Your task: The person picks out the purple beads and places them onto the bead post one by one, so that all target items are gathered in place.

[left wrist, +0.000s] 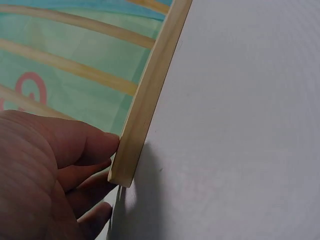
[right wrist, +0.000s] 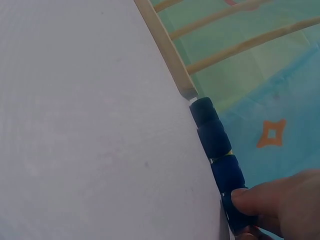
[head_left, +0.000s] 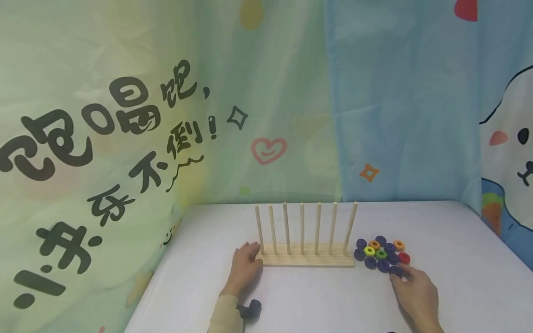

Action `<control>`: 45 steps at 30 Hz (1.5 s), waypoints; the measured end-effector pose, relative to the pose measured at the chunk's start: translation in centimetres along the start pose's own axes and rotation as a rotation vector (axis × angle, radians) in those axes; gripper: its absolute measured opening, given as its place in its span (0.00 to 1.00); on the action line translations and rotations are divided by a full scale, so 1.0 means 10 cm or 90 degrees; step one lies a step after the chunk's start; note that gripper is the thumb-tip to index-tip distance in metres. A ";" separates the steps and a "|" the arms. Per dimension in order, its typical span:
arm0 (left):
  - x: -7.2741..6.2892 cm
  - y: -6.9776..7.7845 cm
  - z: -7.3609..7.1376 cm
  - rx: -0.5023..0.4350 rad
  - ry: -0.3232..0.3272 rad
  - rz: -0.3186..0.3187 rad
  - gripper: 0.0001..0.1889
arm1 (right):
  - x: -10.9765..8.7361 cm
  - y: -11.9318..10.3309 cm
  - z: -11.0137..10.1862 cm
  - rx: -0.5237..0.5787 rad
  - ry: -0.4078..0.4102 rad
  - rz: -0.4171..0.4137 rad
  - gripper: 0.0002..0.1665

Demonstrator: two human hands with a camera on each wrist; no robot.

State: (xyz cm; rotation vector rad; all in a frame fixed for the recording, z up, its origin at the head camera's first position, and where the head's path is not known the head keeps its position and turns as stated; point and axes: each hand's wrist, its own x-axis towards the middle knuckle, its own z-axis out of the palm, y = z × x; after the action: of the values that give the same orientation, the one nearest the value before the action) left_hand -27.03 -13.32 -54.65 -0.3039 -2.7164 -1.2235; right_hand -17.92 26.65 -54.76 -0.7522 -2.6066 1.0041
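Observation:
A pale wooden peg rack (head_left: pixel 308 262) with a row of several upright pegs stands on the white table. My left hand (head_left: pixel 244 266) holds the left end of its base; the left wrist view shows the thumb (left wrist: pixel 95 145) against the base's edge and the fingers around the end. To the rack's right lies a cluster of small rings: several dark blue ones (head_left: pixel 370 262), a yellow ring (head_left: pixel 369 251), a green ring (head_left: pixel 381 254), a red ring (head_left: pixel 404 258) and two orange rings. My right hand (head_left: pixel 416 293) pinches a dark blue ring (head_left: pixel 396 271) at the cluster's near edge.
A black wrist-worn device (head_left: pixel 251 310) sits at the left forearm. Behind the white table (head_left: pixel 325 300) hangs a printed curtain (head_left: pixel 266 101) with black lettering, a heart and a white cartoon animal (head_left: pixel 508 148).

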 end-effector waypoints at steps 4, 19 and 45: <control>-0.02 0.00 0.03 0.003 0.001 -0.001 0.23 | -0.01 -0.04 0.01 0.006 -0.003 0.020 0.28; -0.13 0.05 0.08 -0.017 0.046 -0.042 0.20 | 0.00 -0.03 -0.02 0.091 0.007 0.081 0.31; -0.11 0.03 0.09 -0.018 0.085 -0.060 0.18 | -0.23 -0.25 0.12 0.141 0.025 -0.023 0.27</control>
State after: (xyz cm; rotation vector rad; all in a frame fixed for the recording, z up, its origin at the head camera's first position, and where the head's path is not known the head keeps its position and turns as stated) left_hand -25.90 -12.58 -55.31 -0.0951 -2.6282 -1.2583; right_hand -17.45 23.18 -53.99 -0.6612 -2.4147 1.2283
